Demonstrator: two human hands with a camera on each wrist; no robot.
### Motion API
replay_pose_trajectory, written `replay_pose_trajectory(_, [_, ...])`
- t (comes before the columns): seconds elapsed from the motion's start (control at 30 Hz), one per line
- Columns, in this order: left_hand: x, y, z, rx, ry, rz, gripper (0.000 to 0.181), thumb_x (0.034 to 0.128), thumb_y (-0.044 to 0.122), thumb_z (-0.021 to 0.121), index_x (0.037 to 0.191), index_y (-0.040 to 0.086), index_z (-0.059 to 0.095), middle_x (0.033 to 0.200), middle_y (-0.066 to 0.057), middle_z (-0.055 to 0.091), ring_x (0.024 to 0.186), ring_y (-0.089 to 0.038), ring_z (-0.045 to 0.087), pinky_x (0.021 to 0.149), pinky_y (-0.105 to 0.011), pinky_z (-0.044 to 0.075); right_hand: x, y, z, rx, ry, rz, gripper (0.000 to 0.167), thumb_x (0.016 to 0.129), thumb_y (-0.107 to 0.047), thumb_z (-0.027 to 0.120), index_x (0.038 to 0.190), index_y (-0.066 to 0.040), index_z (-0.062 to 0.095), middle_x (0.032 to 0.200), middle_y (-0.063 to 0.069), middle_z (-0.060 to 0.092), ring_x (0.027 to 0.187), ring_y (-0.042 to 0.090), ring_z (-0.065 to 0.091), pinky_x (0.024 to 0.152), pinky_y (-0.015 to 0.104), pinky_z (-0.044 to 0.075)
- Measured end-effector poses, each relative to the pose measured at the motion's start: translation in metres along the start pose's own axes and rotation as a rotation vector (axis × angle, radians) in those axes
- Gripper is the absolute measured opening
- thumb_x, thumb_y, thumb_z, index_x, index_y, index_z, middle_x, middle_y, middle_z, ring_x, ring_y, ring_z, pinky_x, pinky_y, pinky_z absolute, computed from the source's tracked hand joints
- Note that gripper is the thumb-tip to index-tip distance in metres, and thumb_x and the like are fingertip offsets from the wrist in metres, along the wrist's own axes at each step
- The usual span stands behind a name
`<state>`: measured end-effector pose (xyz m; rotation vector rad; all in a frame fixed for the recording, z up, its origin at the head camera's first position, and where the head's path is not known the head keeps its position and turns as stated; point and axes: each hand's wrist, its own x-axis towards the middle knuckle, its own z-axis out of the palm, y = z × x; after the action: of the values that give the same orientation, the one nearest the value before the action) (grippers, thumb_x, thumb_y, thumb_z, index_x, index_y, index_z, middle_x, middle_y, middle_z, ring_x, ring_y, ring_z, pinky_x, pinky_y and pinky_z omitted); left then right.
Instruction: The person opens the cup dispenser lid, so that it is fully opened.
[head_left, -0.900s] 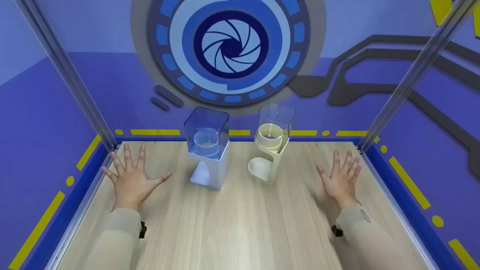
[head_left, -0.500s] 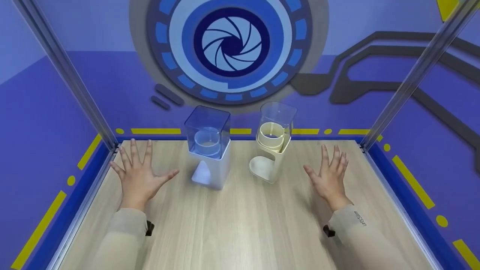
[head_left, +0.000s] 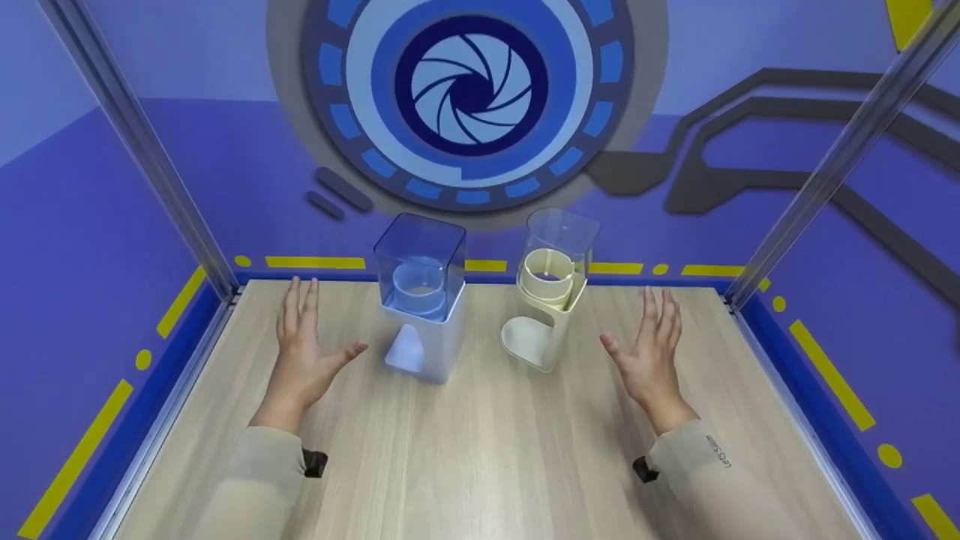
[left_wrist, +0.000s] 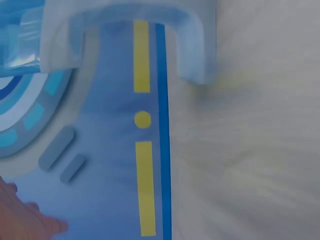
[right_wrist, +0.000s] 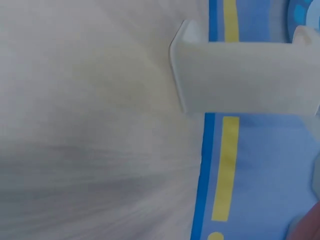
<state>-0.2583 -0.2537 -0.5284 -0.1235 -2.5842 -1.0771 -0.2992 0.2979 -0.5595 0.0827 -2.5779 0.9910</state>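
Two upright dispenser-like holders stand side by side near the back of the table. The left one is a pale blue dispenser with a see-through dark blue top, a blue ring inside and a foot below. To its right is a cream dispenser with a clear top, a cream ring and a rounded foot. My left hand hovers left of the blue dispenser, thumb pointing towards it, fingers straight. My right hand is right of the cream dispenser, fingers extended, touching nothing. Both dispensers show sideways in the wrist views, the blue one cropped.
The wood-grain table is bounded by a blue wall with yellow dashes behind and at the sides. Metal posts rise at the back corners. A large round aperture pattern decorates the back wall.
Both hands have moved inward towards the dispensers. My left hand has turned, its fingers now closer together. The dispensers stay in place; the head view has shifted slightly.
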Motion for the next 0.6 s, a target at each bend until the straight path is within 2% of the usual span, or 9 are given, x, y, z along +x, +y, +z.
replay_pose_trajectory(0.13, [0.002,0.005,0.002,-0.098,-0.011,0.006,0.134,0.0887,0.058,0.093,0.184,0.022,0.006,0.193,-0.008,-0.006,0.178,-0.046,0.000,0.136,-0.081,0.023,-0.004,-0.018,0.002,0.142,0.072,-0.071,0.112,0.101,-0.052,0.077,0.182,-0.015,0.010,0.190,0.020,-0.004,0.175,0.050,-0.004,0.134,0.088,0.015])
replay_pose_trajectory(0.23, [0.004,0.008,0.004,-0.157,-0.005,-0.001,0.130,0.0907,0.048,0.094,0.184,0.021,0.009,0.193,-0.009,0.000,0.179,-0.044,0.005,0.139,-0.077,0.023,-0.009,-0.029,0.008,0.278,0.116,-0.129,0.114,0.099,-0.062,0.076,0.182,-0.014,0.013,0.190,0.019,0.004,0.175,0.048,0.004,0.138,0.083,0.014])
replay_pose_trajectory(0.33, [0.003,0.014,0.006,-0.223,0.003,-0.024,0.123,0.0947,0.038,0.093,0.184,0.019,0.011,0.192,-0.011,0.005,0.178,-0.043,0.012,0.141,-0.072,0.025,-0.017,-0.038,0.018,0.447,0.169,-0.197,0.115,0.099,-0.067,0.076,0.179,-0.007,0.020,0.187,0.015,0.019,0.171,0.043,0.021,0.142,0.062,0.024])
replay_pose_trajectory(0.43, [0.003,0.023,0.008,-0.304,0.012,-0.053,0.113,0.1007,0.030,0.088,0.184,0.019,0.012,0.192,-0.013,0.007,0.176,-0.040,0.019,0.143,-0.064,0.028,-0.021,-0.049,0.028,0.605,0.234,-0.302,0.113,0.099,-0.066,0.077,0.172,0.005,0.028,0.177,0.008,0.039,0.159,0.039,0.041,0.133,0.041,0.039])
replay_pose_trajectory(0.53, [0.003,0.032,0.010,-0.398,0.024,-0.074,0.106,0.1038,0.025,0.085,0.183,0.020,0.015,0.191,-0.012,0.009,0.175,-0.037,0.024,0.143,-0.060,0.030,-0.024,-0.062,0.039,0.710,0.264,-0.389,0.111,0.101,-0.066,0.076,0.165,0.013,0.032,0.167,0.001,0.050,0.148,0.031,0.053,0.124,0.032,0.047])
replay_pose_trajectory(0.6, [0.003,0.036,0.013,-0.440,0.029,-0.081,0.105,0.1033,0.024,0.085,0.183,0.021,0.017,0.191,-0.011,0.009,0.174,-0.035,0.026,0.142,-0.059,0.032,-0.026,-0.071,0.047,0.752,0.253,-0.428,0.108,0.102,-0.064,0.076,0.161,0.015,0.033,0.163,0.003,0.054,0.144,0.027,0.058,0.120,0.031,0.051])
